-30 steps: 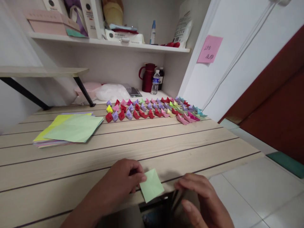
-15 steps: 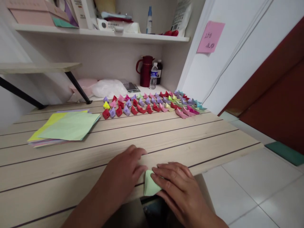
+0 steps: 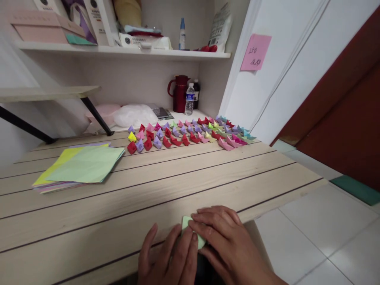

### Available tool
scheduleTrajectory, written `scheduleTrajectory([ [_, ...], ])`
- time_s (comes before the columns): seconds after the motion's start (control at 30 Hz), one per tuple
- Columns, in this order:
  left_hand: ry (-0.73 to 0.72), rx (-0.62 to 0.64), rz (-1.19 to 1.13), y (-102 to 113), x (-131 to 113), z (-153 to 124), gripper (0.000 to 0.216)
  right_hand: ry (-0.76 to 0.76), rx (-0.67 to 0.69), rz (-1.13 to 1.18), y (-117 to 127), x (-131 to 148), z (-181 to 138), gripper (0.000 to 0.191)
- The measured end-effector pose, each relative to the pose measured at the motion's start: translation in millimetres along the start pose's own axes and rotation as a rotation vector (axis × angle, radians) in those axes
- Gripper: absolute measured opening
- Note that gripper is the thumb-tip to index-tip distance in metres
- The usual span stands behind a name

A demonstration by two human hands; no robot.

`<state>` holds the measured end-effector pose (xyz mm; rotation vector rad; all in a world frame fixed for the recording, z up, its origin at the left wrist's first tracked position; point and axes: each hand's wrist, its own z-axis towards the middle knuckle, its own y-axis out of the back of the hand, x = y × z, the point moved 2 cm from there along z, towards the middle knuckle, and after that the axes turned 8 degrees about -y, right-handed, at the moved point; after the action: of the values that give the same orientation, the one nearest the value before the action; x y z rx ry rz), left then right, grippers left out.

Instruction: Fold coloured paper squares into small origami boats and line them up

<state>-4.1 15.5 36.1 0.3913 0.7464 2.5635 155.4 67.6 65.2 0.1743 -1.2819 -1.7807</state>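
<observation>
A small folded piece of light green paper [image 3: 201, 241] lies at the near edge of the table, partly hidden under my fingers. My right hand [image 3: 228, 241] is closed on it, fingers over the top and thumb underneath. From the left, my left hand [image 3: 172, 253] reaches in with its fingers stretched and apart. Two of its fingertips rest on the green paper, while the others stay left of it. Farther back stand rows of small folded paper boats [image 3: 185, 139] in red, pink, purple, yellow, green and blue.
A stack of coloured paper sheets [image 3: 86, 164], green on top, lies on the left of the wooden table [image 3: 148, 186]. Behind the boats are a dark red jug [image 3: 180, 95], a water bottle [image 3: 189, 99] and a white plastic bag [image 3: 135, 115]. A black-legged riser [image 3: 95, 114] stands at left.
My left hand has come down and nearer to me, and its fingertips now touch the green paper. My right hand keeps its hold. The view has tilted slightly.
</observation>
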Motion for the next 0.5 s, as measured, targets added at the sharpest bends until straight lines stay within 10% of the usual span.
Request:
scheduleTrajectory([
  [0.5,0.043,0.005,0.042,12.1,13.8,-7.6,0.021,-0.016,-0.028,0.028,4.5,-7.4,-5.6,0.030],
])
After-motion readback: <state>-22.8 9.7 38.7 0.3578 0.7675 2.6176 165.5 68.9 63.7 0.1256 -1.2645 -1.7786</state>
